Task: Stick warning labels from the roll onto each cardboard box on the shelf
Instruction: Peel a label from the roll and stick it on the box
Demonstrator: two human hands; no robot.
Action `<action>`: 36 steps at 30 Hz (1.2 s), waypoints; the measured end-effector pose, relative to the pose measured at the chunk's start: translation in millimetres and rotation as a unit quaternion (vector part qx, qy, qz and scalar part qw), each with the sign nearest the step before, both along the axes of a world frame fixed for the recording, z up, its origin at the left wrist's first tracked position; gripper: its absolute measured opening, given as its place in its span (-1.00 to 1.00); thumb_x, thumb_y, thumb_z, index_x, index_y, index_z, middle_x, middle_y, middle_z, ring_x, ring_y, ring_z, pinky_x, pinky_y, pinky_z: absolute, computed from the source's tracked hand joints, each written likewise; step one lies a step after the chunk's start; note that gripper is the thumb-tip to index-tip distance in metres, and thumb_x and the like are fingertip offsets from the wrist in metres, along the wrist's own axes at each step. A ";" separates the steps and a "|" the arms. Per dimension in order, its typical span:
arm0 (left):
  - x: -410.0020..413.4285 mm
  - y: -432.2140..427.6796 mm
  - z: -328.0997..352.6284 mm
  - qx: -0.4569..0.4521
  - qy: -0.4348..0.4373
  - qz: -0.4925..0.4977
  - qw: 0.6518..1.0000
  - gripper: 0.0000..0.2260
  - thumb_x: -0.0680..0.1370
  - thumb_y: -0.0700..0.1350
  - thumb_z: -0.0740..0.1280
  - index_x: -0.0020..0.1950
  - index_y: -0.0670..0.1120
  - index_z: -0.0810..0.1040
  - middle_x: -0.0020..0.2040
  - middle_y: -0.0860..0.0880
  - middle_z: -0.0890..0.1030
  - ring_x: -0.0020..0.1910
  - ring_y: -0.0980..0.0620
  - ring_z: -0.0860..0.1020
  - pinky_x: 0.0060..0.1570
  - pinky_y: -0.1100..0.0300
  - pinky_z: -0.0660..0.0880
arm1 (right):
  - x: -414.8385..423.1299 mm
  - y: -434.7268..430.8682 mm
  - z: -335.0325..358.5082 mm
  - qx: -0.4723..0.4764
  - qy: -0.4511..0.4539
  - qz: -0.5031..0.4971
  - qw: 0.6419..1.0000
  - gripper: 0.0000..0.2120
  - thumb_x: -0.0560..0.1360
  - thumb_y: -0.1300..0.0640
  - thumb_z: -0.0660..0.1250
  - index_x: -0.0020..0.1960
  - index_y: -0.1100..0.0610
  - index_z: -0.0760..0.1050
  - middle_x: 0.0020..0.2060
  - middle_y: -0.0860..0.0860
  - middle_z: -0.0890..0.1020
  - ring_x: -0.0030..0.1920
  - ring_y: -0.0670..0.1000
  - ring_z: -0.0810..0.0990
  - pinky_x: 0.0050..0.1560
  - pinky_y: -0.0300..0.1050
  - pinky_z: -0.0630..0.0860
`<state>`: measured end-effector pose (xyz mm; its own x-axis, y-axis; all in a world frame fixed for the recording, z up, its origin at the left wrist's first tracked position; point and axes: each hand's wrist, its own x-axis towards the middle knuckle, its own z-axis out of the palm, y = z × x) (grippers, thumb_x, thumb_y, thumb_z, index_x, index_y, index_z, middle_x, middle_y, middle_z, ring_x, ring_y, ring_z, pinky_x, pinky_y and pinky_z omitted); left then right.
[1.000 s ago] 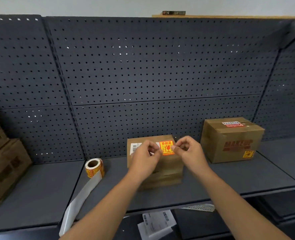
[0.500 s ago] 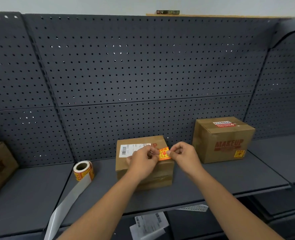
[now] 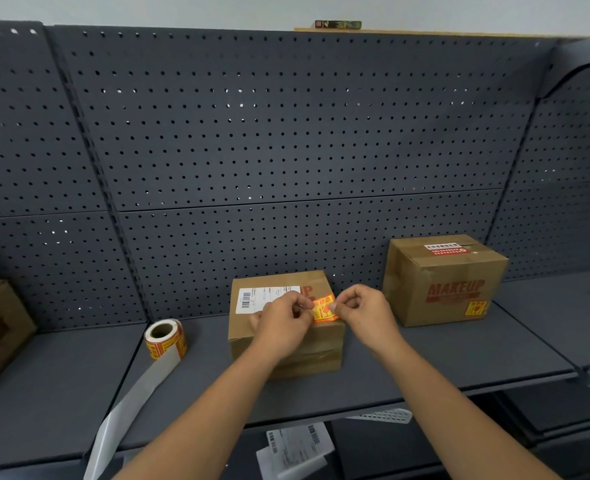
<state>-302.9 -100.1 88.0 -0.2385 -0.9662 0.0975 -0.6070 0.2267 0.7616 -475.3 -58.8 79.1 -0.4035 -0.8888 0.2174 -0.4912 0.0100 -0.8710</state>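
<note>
A small brown cardboard box (image 3: 324, 348) sits on the grey shelf (image 3: 425, 355). An orange-and-yellow warning label (image 3: 324, 308), pinched at its edges by the left hand (image 3: 283, 327) and right hand (image 3: 362, 311), lies at the box's top front edge. The label roll (image 3: 165, 337) stands to the left (bare backing strip (image 3: 137, 393) trailing off the shelf). The MAKEUP box (image 3: 445, 282) on the right bears a sticker (image 3: 476, 308) low on its front.

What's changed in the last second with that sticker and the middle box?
The left hand and right hand have brought the warning label down toward the front right corner of the top of the middle box, tilting it; whether it touches yet is unclear. Unchanged: both hands pinch the label; the label roll and MAKEUP box sit where they were.
</note>
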 end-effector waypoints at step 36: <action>-14.5 2.1 -9.0 -0.077 -0.135 0.030 0.987 -0.79 0.70 0.16 0.20 0.26 0.12 0.45 0.20 0.08 0.61 0.23 -0.03 0.46 0.17 -0.04 0.22 | 27.2 2.1 -1.9 -0.003 0.083 -0.062 0.995 -0.74 0.46 0.06 0.58 -0.10 0.09 0.49 -0.29 -0.04 0.59 -0.27 -0.10 0.56 -0.32 -0.26 0.42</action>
<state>-317.5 -98.0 79.0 -0.2180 -0.9584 0.1843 -0.7991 0.2837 0.5301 -448.1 -56.7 77.2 -0.4680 -0.8332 0.2945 -0.6233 0.0749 -0.7784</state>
